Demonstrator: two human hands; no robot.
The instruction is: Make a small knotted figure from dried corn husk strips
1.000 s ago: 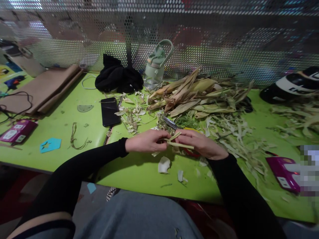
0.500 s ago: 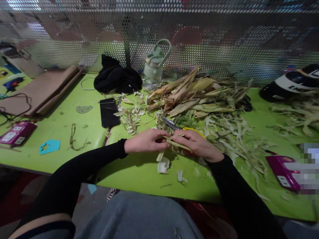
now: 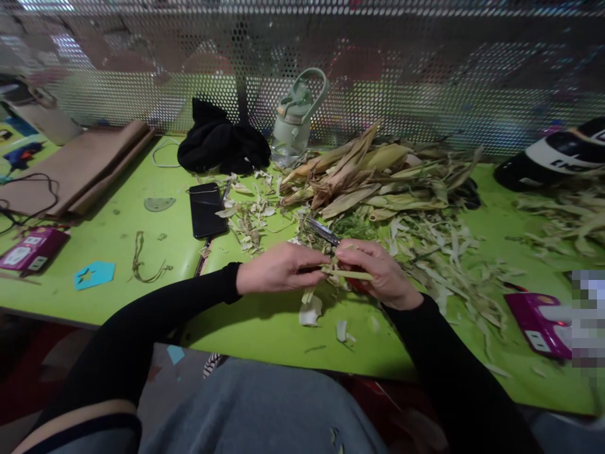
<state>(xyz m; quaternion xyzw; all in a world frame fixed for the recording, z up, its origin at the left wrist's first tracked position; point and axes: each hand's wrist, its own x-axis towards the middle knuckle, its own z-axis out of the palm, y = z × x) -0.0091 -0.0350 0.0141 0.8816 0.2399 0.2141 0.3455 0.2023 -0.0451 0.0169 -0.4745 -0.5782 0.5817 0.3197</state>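
Observation:
Both hands meet over the front middle of the green table. My left hand (image 3: 288, 268) pinches a narrow pale corn husk strip (image 3: 352, 274) between thumb and fingers. One end of the strip points right, across the front of my right hand (image 3: 380, 271). The fingers of that hand are curled closed at the husk, their tips close to the left ones. Just behind lie scissors (image 3: 324, 231), blades toward the back left, their handles hidden by my right hand. Two pale husk scraps (image 3: 311, 313) lie on the table below my hands.
A heap of dried corn husks (image 3: 373, 167) and shredded strips (image 3: 439, 258) lies behind and right. A green bottle (image 3: 292, 126), black cloth (image 3: 222, 142) and phone (image 3: 208, 211) are farther back. Purple boxes (image 3: 539, 321) sit at both sides. A perforated metal screen (image 3: 401, 82) borders the back.
My right hand has shifted and turned slightly, now covering the yellow scissor handle seen before. The strip's free end has swung to lie nearly level. My left hand has barely moved.

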